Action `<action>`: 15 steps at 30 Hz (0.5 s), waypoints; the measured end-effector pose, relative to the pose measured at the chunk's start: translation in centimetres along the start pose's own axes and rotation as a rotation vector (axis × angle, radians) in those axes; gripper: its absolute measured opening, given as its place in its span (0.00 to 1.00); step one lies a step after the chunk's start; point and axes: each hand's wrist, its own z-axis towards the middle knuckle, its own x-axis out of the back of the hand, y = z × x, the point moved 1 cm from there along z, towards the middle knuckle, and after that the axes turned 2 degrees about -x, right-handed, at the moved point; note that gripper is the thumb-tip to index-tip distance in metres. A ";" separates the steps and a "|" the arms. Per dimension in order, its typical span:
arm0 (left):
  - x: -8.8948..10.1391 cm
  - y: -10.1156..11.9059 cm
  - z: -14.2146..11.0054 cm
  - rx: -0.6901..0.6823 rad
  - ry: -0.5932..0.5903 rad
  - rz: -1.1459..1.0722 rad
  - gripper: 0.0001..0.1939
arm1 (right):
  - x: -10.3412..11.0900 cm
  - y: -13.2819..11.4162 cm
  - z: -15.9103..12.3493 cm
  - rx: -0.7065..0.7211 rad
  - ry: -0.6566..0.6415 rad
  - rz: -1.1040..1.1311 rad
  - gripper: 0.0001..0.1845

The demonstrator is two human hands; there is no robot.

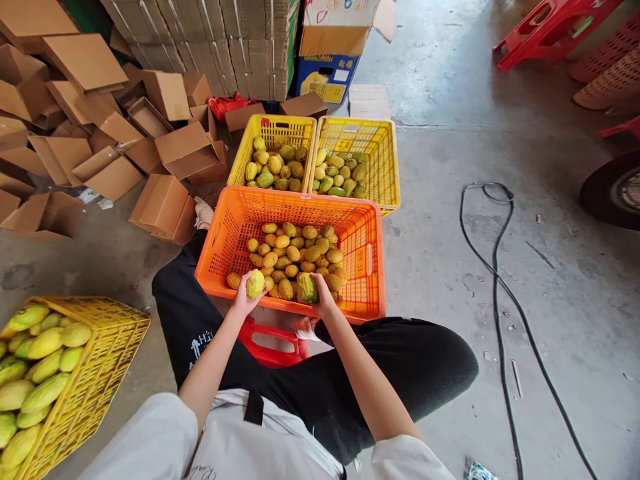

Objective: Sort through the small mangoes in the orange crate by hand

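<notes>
My left hand [245,297] is closed around a yellow-green mango [255,284] above the near edge of an orange crate [373,263]. A greener, lumpy-skinned mango [307,289] sits in the grip of my right hand [325,293], a short way to the right. Below and beyond both hands, many smaller yellow mangoes [293,253] lie loose in the orange crate. Two yellow crates stand against its far side: the left one [235,160] and the right one [393,167] each hold yellow and green mangoes. Fingers partly hide the held fruit.
At the lower left stands a yellow basket [107,360] piled with larger mangoes [47,343]. Cardboard boxes [165,203] lie heaped at the upper left. A red stool [273,343] is between my legs. A black cable [495,267] and a wheel [615,190] are on the right.
</notes>
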 end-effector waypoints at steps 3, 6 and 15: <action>0.0 0.0 -0.2 0.023 0.005 -0.032 0.12 | -0.1 -0.1 -0.1 -0.039 -0.004 0.038 0.11; 0.1 0.1 -0.3 0.039 0.022 -0.082 0.15 | -0.1 -0.1 -0.1 -0.046 -0.028 0.051 0.12; -0.1 0.1 0.1 0.074 0.007 -0.043 0.17 | 0.5 0.0 0.6 0.068 0.129 -0.054 0.16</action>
